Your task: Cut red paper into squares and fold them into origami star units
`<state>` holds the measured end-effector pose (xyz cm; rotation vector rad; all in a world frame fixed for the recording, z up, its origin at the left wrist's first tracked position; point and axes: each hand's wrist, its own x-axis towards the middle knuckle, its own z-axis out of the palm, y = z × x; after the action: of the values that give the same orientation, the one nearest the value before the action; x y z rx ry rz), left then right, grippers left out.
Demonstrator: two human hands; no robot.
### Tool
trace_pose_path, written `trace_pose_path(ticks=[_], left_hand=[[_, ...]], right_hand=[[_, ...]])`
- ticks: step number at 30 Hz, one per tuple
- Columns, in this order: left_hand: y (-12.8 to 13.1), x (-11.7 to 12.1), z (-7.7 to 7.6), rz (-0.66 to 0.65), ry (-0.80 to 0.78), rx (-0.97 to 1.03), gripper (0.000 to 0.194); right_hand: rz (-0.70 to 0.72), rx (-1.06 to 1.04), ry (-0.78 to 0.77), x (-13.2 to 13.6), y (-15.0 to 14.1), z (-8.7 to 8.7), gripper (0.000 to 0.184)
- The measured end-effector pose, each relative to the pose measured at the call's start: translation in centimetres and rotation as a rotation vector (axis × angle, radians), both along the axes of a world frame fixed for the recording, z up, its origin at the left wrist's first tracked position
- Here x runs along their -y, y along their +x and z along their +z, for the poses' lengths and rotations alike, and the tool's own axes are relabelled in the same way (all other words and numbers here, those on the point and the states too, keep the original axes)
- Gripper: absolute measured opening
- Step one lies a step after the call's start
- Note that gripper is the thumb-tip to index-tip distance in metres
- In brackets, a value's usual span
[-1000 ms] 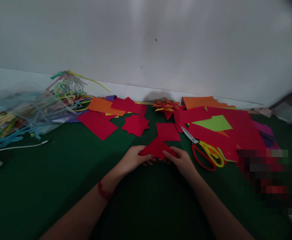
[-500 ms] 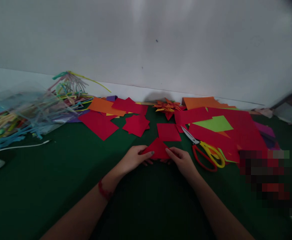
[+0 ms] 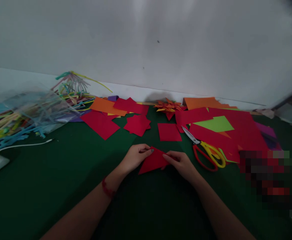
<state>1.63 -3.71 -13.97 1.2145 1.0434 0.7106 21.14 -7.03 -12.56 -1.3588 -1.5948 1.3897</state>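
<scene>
A small red piece of paper (image 3: 154, 161), shaped like a triangle, is held between my two hands near the middle of the view. My left hand (image 3: 137, 156) pinches its upper left edge, thumb on top. On the right side, my right hand (image 3: 178, 162) grips the paper between thumb and fingers; some fingertips are hidden beneath it. Just beyond my hands lies a flat red paper square (image 3: 170, 132). Scissors (image 3: 206, 151) with one red and one yellow handle lie to the right of my right hand, blades pointing away to the left.
Red paper squares (image 3: 137, 125) and orange paper (image 3: 108, 106) lie behind my hands. A folded orange paper flower (image 3: 168, 106) stands near the wall. Pipe cleaners (image 3: 18, 123) in a clear bag are at left, beside a white cable (image 3: 23, 145). Large red sheets (image 3: 246, 130) cover the right side.
The red paper has turned: its point was facing away, and now one corner points toward me at the lower left. My left hand has shifted to its upper edge.
</scene>
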Motion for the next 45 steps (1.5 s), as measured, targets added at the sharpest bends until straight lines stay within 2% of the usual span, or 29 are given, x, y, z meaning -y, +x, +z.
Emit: trace_pose_path(ticks=[8,16,20,23,25,27,32,38,42,45], left_hand=[[-0.3,-0.3,-0.3,0.054,-0.022,0.038,0.022],[-0.2,-0.3,-0.1,0.074,-0.026,0.012,0.021],[-0.1,-0.3,-0.3,0.107,-0.023,0.054,0.020],[-0.1,-0.3,-0.8,0.161,-0.015,0.091,0.020],[0.0,-0.3,-0.9,0.177,-0.014,0.104,0.019],[0.2,-0.1,-0.9,0.183,-0.012,0.110,0.019],[1.1,0.7,-0.4,0.218,-0.016,0.156,0.020],[2.0,1.3,-0.2,0.308,0.005,0.207,0.020],[2.3,1.5,-0.3,0.342,-0.021,0.205,0.020],[2.4,1.5,-0.3,0.381,-0.013,0.194,0.020]], right_hand=[[-0.079,-0.028,-0.107,-0.6,0.9,-0.6,0.034],[-0.078,-0.046,-0.051,-0.7,1.2,-0.8,0.036],[-0.214,-0.108,-0.097,-0.8,0.8,-0.8,0.030],[-0.377,-0.269,-0.167,-0.7,0.3,-0.9,0.029],[-0.435,-0.343,-0.212,-0.5,-0.2,-0.9,0.032],[-0.411,-0.326,-0.246,-0.1,-0.8,-0.9,0.035],[-0.177,-0.169,-0.169,0.7,-2.0,-1.1,0.043],[-0.255,-0.219,-0.175,1.1,-2.7,-0.7,0.045],[-0.187,-0.155,-0.186,1.4,-3.4,-0.8,0.046],[-0.229,-0.147,-0.142,1.7,-4.1,-1.2,0.039]])
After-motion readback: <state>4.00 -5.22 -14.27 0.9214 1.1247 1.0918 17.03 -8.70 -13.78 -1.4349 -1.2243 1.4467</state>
